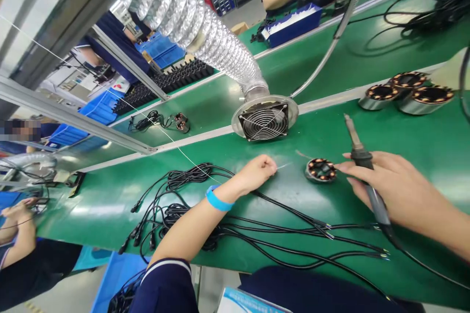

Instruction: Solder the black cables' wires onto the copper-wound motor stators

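Note:
My left hand (255, 172), with a blue wristband, is pinched shut on a thin solder wire (284, 166) whose end points toward a small motor stator (320, 170) with copper windings on the green bench. My right hand (389, 187) grips a soldering iron (362, 159) like a pen, its tip pointing up and away, and its fingertips touch the stator's right side. Black cables (257, 234) with stripped ends lie under and in front of my left forearm.
A fume fan (264, 120) on a foil duct (205, 24) stands just behind the stator. Three larger stators (407, 90) sit at the right rear. Another cable bundle (154, 120) lies farther back. Other people work at the left edge and across the far bench.

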Demonstrator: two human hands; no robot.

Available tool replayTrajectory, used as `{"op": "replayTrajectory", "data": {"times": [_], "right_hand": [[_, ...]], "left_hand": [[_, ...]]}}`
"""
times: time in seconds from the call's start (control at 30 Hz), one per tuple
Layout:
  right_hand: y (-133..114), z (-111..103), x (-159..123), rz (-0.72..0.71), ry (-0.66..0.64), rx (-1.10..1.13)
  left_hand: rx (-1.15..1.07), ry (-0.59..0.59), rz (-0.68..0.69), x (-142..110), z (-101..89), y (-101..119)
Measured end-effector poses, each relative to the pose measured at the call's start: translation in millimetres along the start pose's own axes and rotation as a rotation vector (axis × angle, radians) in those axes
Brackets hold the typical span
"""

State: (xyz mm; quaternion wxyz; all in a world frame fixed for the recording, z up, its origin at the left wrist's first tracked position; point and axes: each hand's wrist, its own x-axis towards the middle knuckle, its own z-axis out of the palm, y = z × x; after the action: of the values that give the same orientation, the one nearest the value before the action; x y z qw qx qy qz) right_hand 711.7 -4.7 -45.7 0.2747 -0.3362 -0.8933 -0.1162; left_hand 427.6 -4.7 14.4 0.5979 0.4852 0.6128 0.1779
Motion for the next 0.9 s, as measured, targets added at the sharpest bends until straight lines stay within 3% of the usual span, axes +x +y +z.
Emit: {"op": "replayTrajectory", "data": {"times": [0.13, 0.23, 0.3, 0.47, 0.63, 0.9], "right_hand": [[-29, -12, 19, 0.065, -0.018, 0.121], [-43, -14, 27, 0.089, -0.101, 0.207], [-52, -10, 29, 0.084, -0.131, 0.207], [-67, 10, 32, 0.074, -0.048, 0.199], [-73, 24, 32, 0.096, -0.061, 0.272], [-75, 32, 25, 0.181, -0.034, 0.391]], "left_hand": [[-0.125, 0.065, -0.01, 11, 0.2, -6], [-0.06, -0.035, -0.003, 14, -2.4, -14], [-0.05, -0.104, -0.019, 14, -4.9, -16], [-0.26, -0.205, -0.134, 14, -7.8, -17], [-0.4, -0.289, -0.033, 12, -1.8, -18], [-0.122, -0.204, 0.061, -7, -12.3, -18]]}}
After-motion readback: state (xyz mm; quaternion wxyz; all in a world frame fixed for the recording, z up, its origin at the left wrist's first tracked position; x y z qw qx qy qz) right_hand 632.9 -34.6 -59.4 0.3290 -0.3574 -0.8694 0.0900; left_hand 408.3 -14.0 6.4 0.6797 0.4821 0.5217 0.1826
